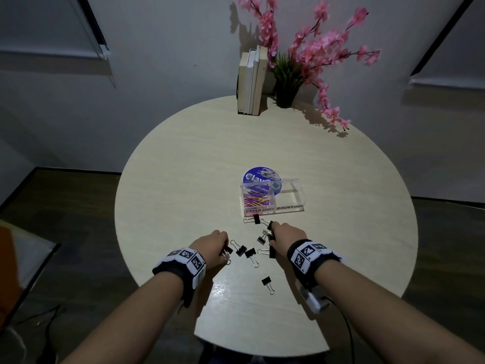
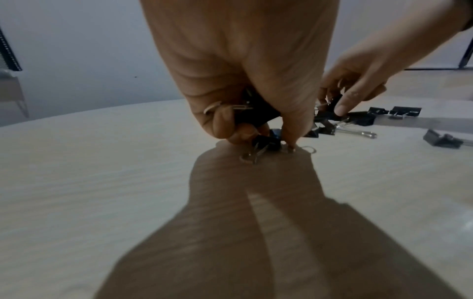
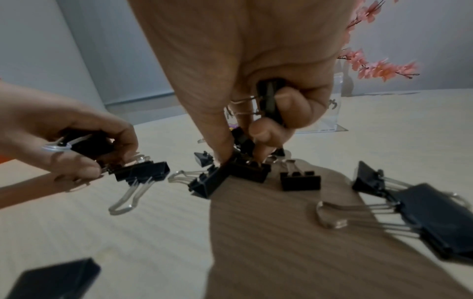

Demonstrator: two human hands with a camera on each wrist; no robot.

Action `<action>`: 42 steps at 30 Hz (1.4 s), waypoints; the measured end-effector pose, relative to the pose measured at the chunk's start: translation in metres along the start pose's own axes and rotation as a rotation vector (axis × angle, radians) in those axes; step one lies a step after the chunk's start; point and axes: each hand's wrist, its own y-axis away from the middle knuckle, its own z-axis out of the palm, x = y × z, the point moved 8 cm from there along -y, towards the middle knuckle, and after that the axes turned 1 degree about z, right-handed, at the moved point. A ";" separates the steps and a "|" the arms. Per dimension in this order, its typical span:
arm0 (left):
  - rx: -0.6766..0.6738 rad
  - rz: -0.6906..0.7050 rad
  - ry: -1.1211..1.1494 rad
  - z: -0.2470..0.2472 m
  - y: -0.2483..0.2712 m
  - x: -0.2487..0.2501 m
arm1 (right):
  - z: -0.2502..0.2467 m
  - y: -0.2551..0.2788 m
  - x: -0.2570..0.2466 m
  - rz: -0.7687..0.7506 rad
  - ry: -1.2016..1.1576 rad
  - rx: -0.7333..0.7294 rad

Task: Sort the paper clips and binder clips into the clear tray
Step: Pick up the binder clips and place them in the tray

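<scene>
1. A dim room with pale walls; a round light-wood table fills the middle, and the clear tray sits on it, serving here as the landmark.
2. The left hand is on the near-left side of the tray, down at the tabletop. Its fingers are curled round black binder clips already gathered in the palm, while the fingertips pinch another clip at the table.
3. The right hand is just in front of the tray. It too has curled fingers holding a black clip in the palm, and its thumb and forefinger pinch one more on the table.
4. Loose binder clips lie between the two hands on the near side of the tray; one single clip lies farther toward the table's near edge.
5. Coloured paper clips fill the tray's left compartment.
6. A blue disc lies just behind the tray.
7. Books and pink flowers stand well behind it, at the far edge.
</scene>
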 end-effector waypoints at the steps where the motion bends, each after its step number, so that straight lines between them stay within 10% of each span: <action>1: 0.003 -0.013 -0.008 -0.001 -0.001 0.001 | -0.001 -0.001 -0.001 -0.005 0.015 0.001; 10: 0.110 0.000 -0.146 0.000 -0.004 0.010 | -0.013 0.003 0.009 -0.014 -0.062 0.072; 19: 0.252 -0.068 0.323 -0.041 -0.010 0.000 | -0.086 -0.018 0.054 0.060 -0.543 0.270; 27: 0.348 0.106 0.388 -0.119 -0.047 0.054 | -0.111 -0.057 0.045 0.041 -0.492 0.207; 35: 0.168 0.167 0.082 -0.126 -0.119 0.121 | -0.108 -0.045 0.070 0.045 -0.526 0.236; 42: 0.052 0.232 0.000 -0.110 -0.143 0.145 | -0.048 -0.023 0.090 0.008 -0.419 -0.094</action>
